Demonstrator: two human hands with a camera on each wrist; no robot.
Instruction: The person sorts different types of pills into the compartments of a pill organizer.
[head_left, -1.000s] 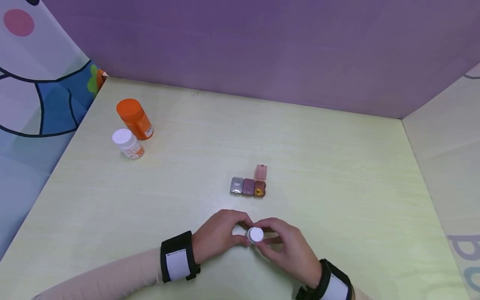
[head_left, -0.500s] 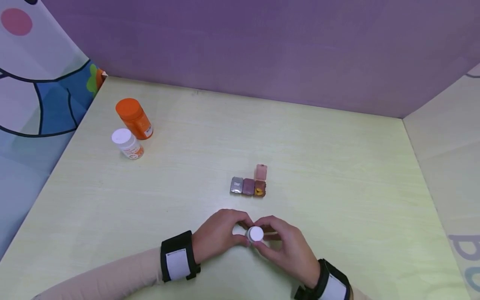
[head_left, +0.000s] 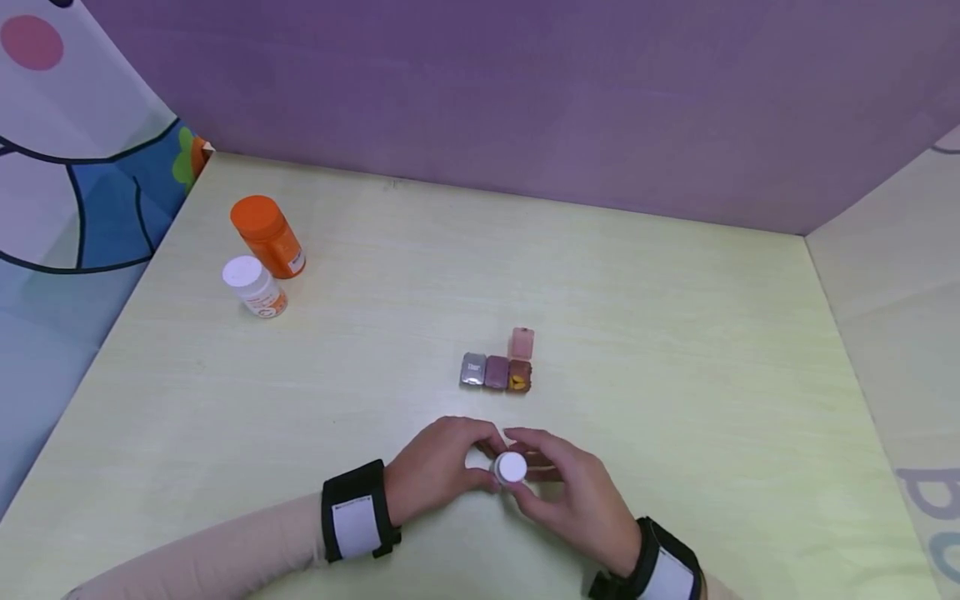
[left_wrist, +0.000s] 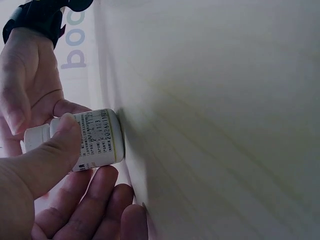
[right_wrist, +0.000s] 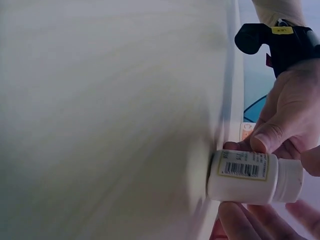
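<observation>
A small white pill bottle (left_wrist: 92,137) with a printed label stands upright on the table between my two hands. My left hand (head_left: 438,467) pinches its body; in the left wrist view the thumb lies across the label. My right hand (head_left: 573,492) is around the white cap (head_left: 512,467), its fingers loosely bent. In the head view the right index finger stands off from the cap, and the right thumb is close to the cap's near side. A barcode (right_wrist: 242,169) shows on the bottle in the right wrist view.
Beyond my hands lies a small pill box (head_left: 497,372) with three compartments; its right lid is raised and yellow-orange pieces show inside. An orange bottle (head_left: 272,239) and another white bottle (head_left: 255,287) stand at the far left. A purple panel (head_left: 510,100) borders the table's back.
My right index finger has lifted away from the cap and stretched out beyond it. My left hand and the bottle have stayed in place.
</observation>
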